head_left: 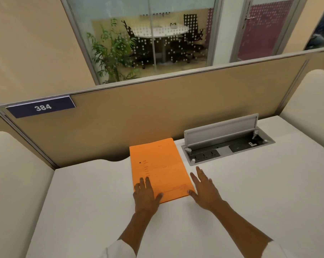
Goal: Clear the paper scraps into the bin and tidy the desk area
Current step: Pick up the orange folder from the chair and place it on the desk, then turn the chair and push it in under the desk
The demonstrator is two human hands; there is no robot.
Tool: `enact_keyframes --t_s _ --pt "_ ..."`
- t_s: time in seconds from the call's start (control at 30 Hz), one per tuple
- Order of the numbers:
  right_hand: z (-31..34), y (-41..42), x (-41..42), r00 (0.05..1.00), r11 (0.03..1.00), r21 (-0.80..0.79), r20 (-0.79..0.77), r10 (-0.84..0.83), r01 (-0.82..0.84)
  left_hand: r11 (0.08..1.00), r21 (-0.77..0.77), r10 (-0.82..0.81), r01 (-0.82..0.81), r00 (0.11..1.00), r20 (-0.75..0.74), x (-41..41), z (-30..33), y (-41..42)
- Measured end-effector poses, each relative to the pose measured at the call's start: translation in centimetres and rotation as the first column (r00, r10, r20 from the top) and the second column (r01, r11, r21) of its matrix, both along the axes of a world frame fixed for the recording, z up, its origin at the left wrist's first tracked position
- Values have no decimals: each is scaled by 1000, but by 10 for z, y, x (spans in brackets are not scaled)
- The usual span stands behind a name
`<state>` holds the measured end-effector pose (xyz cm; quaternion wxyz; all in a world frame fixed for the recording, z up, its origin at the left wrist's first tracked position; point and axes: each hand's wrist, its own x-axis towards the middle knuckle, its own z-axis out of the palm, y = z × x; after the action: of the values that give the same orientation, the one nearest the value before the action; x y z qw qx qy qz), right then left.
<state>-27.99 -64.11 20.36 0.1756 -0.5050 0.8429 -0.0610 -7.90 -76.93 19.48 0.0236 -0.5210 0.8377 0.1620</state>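
Note:
An orange paper folder (158, 166) lies flat on the white desk (250, 192), its far edge against the tan partition. My left hand (146, 195) rests flat on the folder's near left corner, fingers spread. My right hand (204, 189) lies flat on the desk along the folder's right edge, thumb touching its near right corner. Neither hand grips anything. No paper scraps or bin are in view.
An open grey socket box (226, 144) with its lid raised is set into the desk right of the folder. The tan partition (157, 116) carries a blue "384" label (42, 107). Cream side panels (12, 174) flank the desk. Behind glass stand a plant and a meeting table.

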Motion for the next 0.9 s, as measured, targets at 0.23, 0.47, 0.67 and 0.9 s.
enact_keyframes --t_s 0.23,0.47,0.67,0.9 --pt "38 84 -11 993 993 -49 -44 -110 108 981 -141 -157 134 974 -166 -37 42 72" --pt "60 213 -13 971 970 -83 -44 -234 230 940 -148 -327 308 937 -121 -74 79 178" --pt "67 352 -13 929 926 -100 -18 -369 365 873 -137 -482 468 872 -87 -96 98 288" --pt "84 519 4 840 846 -19 -111 -531 532 700 -207 -700 684 714 -7 -119 126 422"
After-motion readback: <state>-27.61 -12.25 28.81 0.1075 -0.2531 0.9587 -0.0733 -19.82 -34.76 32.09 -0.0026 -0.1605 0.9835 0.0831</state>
